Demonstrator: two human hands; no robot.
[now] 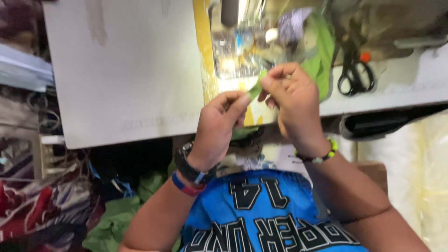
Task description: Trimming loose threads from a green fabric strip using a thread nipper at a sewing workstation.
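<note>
The left hand [219, 123] and right hand [291, 100] meet above the counter's [121, 84] near edge, both pinching a small green strip [255, 88] between fingertips; a black watch and a red-and-blue band sit on the left wrist, a beaded bracelet on the right; green cloth [322, 56] lies on the counter behind the hands; black scissors [355, 72] lie to the right, apart from the hands; more green cloth [116, 219] is heaped below the counter, at left.

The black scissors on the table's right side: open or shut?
Shut, as far as shows: the scissors lie with both finger loops side by side; the blades run up into clutter, so their tips are hidden.
</note>
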